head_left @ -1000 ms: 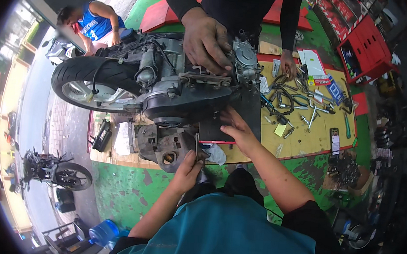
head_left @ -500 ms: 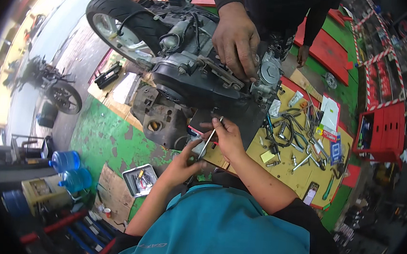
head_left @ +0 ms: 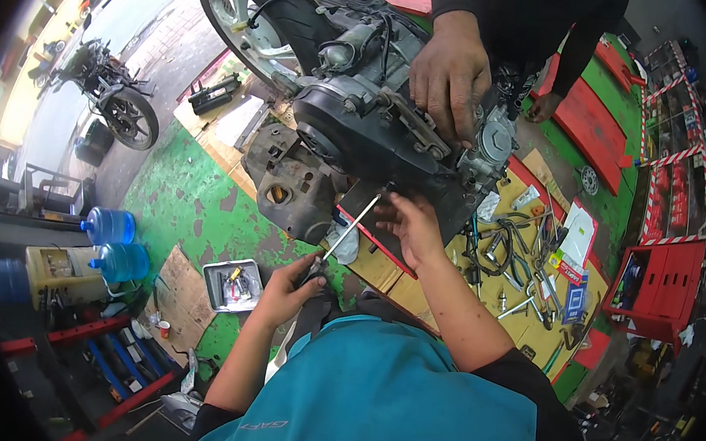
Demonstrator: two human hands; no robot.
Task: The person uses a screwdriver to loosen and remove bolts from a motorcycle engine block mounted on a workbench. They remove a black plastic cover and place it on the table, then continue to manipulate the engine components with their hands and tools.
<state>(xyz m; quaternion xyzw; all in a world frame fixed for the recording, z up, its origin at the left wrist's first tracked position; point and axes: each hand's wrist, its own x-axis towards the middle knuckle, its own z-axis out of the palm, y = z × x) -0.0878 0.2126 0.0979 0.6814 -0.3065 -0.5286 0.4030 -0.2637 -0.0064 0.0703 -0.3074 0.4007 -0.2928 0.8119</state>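
My left hand (head_left: pixel 293 292) is closed around the dark handle of a screwdriver (head_left: pixel 350 230), low in front of my apron. Its long metal shaft slants up and away, with the tip by the black panel (head_left: pixel 408 211) below the engine. Beside that tip is my right hand (head_left: pixel 412 235), fingers apart and bent, over the panel's near edge. Whether its fingertips touch a small dark piece there I cannot make out. Just beyond stands a scooter engine (head_left: pixel 359 138) with a black case and its wheel (head_left: pixel 257 22). Another person's hand (head_left: pixel 449 79) rests on the engine's right part.
Pliers, wrenches and sockets lie on the yellow cardboard (head_left: pixel 469 271) to the right. A dirty dark cover (head_left: pixel 289 186) lies left of the panel. On the green floor sits a metal tray (head_left: pixel 232 286) of small parts. A red tool cabinet (head_left: pixel 659 282) stands far right.
My left hand has drawn down and left with the screwdriver, showing more of its shaft. My right hand has come off the shaft, its fingers spreading. The view has shifted.
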